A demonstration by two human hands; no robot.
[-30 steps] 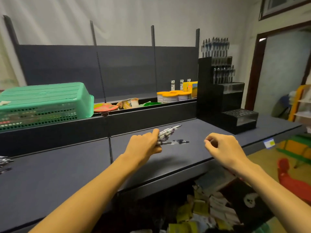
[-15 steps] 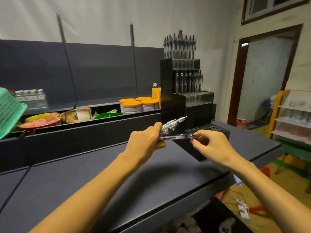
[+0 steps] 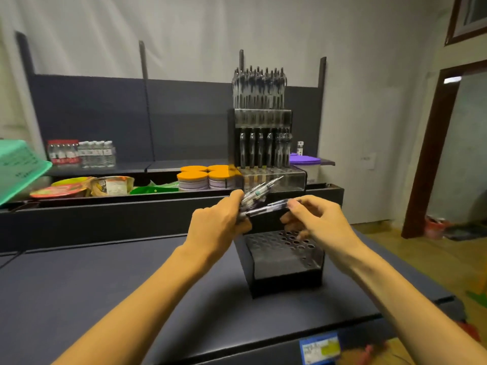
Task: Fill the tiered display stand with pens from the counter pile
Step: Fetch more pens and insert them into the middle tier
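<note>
The dark counter [image 3: 105, 299] holds a tall black pen stand [image 3: 284, 262]. Its low step sits just under both hands. The left hand [image 3: 218, 227] is curled tight around a bunch of pens [image 3: 257, 192]. The right hand [image 3: 316, 219] pinches one pen [image 3: 266, 208], which sticks out from the bunch.

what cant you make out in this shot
Head view only:
- Pen count in the left hand: bundle of pens overlaps, fingers cover it.
- Right hand fingertips: blurred, grip on the single pen unclear.
- Display stand third tier: hands hide it.
- Counter pile: out of frame.
</note>
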